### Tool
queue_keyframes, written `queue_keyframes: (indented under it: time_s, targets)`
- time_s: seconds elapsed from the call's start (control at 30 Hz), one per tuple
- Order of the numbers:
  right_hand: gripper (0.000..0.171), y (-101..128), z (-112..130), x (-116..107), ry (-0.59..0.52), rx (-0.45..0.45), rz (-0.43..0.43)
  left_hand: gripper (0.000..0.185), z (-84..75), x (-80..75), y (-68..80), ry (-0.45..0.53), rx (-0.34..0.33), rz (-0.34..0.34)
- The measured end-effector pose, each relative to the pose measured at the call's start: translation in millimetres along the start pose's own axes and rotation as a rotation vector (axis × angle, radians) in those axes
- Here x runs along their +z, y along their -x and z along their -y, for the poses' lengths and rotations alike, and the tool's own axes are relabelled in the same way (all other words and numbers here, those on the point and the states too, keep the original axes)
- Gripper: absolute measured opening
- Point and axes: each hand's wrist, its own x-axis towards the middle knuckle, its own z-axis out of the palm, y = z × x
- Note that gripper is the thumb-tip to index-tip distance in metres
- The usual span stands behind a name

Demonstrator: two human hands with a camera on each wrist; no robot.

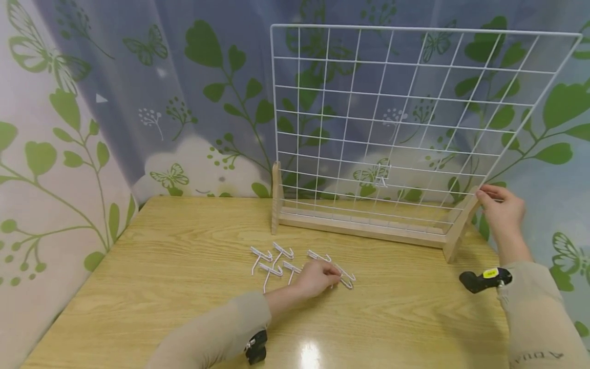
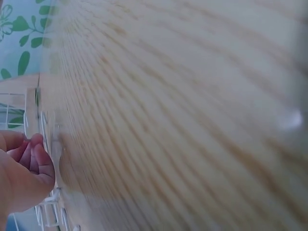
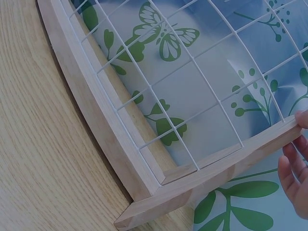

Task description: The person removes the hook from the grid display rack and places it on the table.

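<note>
A white wire grid panel [image 1: 380,95] stands upright in a wooden stand [image 1: 364,228] at the back right of the table. My right hand [image 1: 504,212] grips the top of the stand's right upright, its thumb and fingers on either side; the right wrist view shows the fingers [image 3: 301,161] by the wooden upright [image 3: 226,166]. Down on the tabletop, my left hand [image 1: 315,279] pinches a white wire hook [image 1: 348,283] with thumb and fingertips, partly hidden by the fingers. Several similar white hooks [image 1: 270,270] lie just left of that hand. One small white piece [image 1: 381,180] sits on the grid's lower part.
The wooden table [image 1: 184,246] reaches back to a patterned curtain [image 1: 221,102] with green leaves and butterflies, which hangs behind the grid and along both sides. A black wrist device [image 1: 486,280] sits on the right sleeve, another [image 1: 256,347] on the left.
</note>
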Motion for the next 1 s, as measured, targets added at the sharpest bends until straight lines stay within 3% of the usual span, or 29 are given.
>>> queue_keyframes:
  time_s: [0.23,0.53,0.63,0.87,1.0]
  targets:
    - [0.013,-1,-1,-1,-0.001,0.010,-0.007,0.010,-0.2,-2.3,1.4,-0.055,0.023,-0.003]
    - [0.014,-2,-1,-1,-0.032,0.013,-0.004,0.007,-2.5,-5.9,1.5,-0.007,-0.016,-0.002]
    - [0.013,-2,-1,-1,-0.033,0.009,0.003,0.008,-3.2,-6.9,1.6,0.031,-0.037,0.004]
    - [0.011,-1,-1,-1,-0.013,0.004,0.009,0.017,-6.9,-11.2,-0.6,0.217,-0.069,0.019]
    - [0.010,-2,-1,0,-0.008,0.014,0.012,0.019,-12.5,-17.1,-4.2,0.232,-0.051,0.007]
